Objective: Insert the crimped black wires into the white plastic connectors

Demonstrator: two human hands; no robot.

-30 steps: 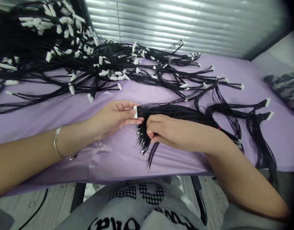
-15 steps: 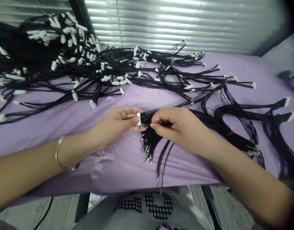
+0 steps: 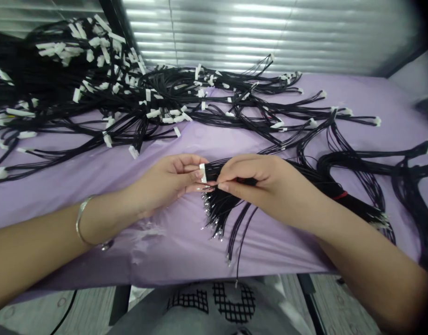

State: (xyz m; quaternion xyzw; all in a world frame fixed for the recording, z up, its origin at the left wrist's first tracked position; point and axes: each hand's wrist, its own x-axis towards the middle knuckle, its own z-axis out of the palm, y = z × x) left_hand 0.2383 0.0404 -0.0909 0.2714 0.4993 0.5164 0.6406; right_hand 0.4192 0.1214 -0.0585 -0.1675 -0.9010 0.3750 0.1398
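Observation:
My left hand (image 3: 172, 179) pinches a small white connector (image 3: 202, 173) between thumb and fingers. Right beside it, my right hand (image 3: 259, 181) is closed in a pinch on a thin black wire whose tip sits at the connector. Under my right hand lies a bundle of loose black wires (image 3: 221, 209) with metal-tipped ends fanning toward me. A red band (image 3: 340, 195) ties that bundle further right. A silver bracelet (image 3: 82, 218) circles my left wrist.
A purple cloth (image 3: 95, 177) covers the table. A big heap of black wire harnesses with white connectors (image 3: 95, 79) fills the back left and middle. More looped harnesses (image 3: 374, 158) lie at the right. Closed blinds (image 3: 270, 32) stand behind. The table's near edge runs just before my lap.
My right hand has come up from the loose wire ends to the white connector, pinching one wire. The view has shifted slightly; my left hand keeps its hold.

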